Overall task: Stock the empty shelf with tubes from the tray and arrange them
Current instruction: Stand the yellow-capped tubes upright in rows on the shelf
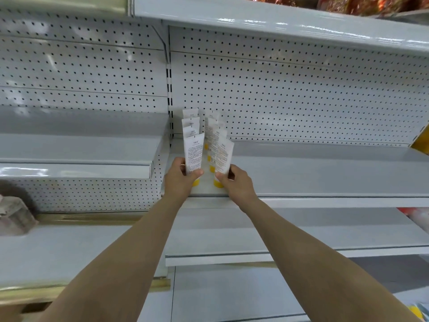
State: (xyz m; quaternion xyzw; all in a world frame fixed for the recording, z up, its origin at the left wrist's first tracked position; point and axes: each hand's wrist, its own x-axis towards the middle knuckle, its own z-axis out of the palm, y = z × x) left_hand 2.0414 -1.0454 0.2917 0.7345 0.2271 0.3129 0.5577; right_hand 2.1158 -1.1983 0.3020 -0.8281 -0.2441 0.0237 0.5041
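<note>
Two rows of white tubes with yellow caps stand cap-down at the left end of the grey shelf (325,175). My left hand (181,176) grips the front tube of the left row (193,154), thumb across its lower part. My right hand (234,182) pinches the front tube of the right row (224,156), which leans a little to the right. Behind each front tube stand several more tubes (190,123), the right row fanned unevenly. The tray is out of view.
A pegboard back panel (301,94) rises behind the shelf, with another shelf (278,22) overhead. Lower shelves (301,252) lie below. A separate shelf bay (81,149) sits to the left, with a blurred object (14,214) at far left.
</note>
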